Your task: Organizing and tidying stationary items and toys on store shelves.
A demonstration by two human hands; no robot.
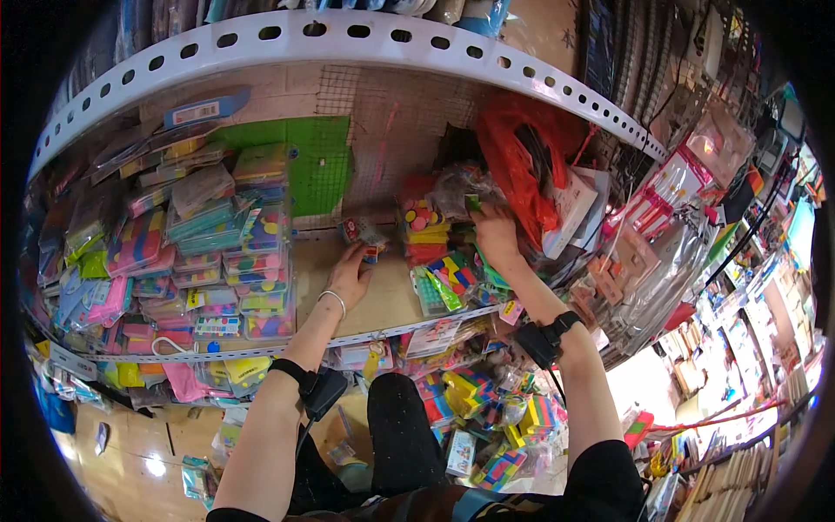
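On the bare stretch of a wooden shelf board [319,261], my left hand [349,279] has its fingers at a small printed packet [363,231] in clear wrap. Whether they grip it is unclear. My right hand [497,238] reaches into a pile on the right, its fingertips by a small green item [471,203] and a crumpled clear plastic bag [456,186]. Its fingers are partly hidden, so a hold cannot be made out. Left of that hand stand yellow and red packs [427,238], with a pack of coloured blocks [451,274] in front.
Clear boxes with colourful contents [261,261] are stacked high on the left. A red plastic bag [522,156] hangs at the right. A perforated white metal beam [359,31] crosses overhead. Colourful packs [470,391] lie below the shelf, beside my knee [401,424].
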